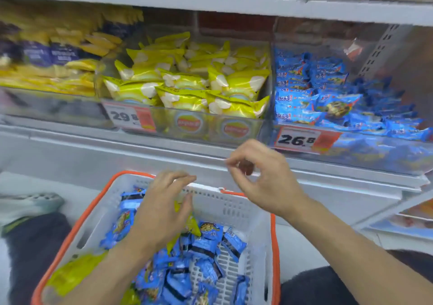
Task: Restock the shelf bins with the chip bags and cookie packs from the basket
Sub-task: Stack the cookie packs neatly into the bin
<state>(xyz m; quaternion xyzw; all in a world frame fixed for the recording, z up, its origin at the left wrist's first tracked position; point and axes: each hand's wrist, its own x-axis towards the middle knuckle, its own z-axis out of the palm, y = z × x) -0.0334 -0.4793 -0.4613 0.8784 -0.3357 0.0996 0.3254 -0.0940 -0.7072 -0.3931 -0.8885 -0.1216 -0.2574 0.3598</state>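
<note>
Head view, looking down at a store shelf (210, 3) w/ clear bins, person crouching in front. A white ledge (140, 154) is running between the shelf & a white basket w/ orange rim (248, 213) sitting low, centre. A shoe (28, 205) & dark trouser leg are showing at left; printed sheets (407, 222) are lying at lower right. Price tags are hanging on the bin fronts: 29.8 (128, 116) on the middle bin, 26.8 (302, 140) on the right bin. Left hand (161, 211) is reaching into the basket, fingers extended & slightly bent over a yellow chip bag (191, 222), touching it; can't tell if it's actually gripping. Right hand (262, 178) is hovering above the basket's far rim, below the right bin, thumb & fingers curled loosely, holding nothing. Basket is holding many blue cookie packs (206, 241), plus another yellow bag (72, 272) at its near-left corner. Middle bin (187, 126) is holding yellow chip bags (187, 79) piled high. Right bin (379, 152) is holding blue cookie packs (328, 98). Left bin (51, 110) is holding yellow & purple packs, blurred.
</note>
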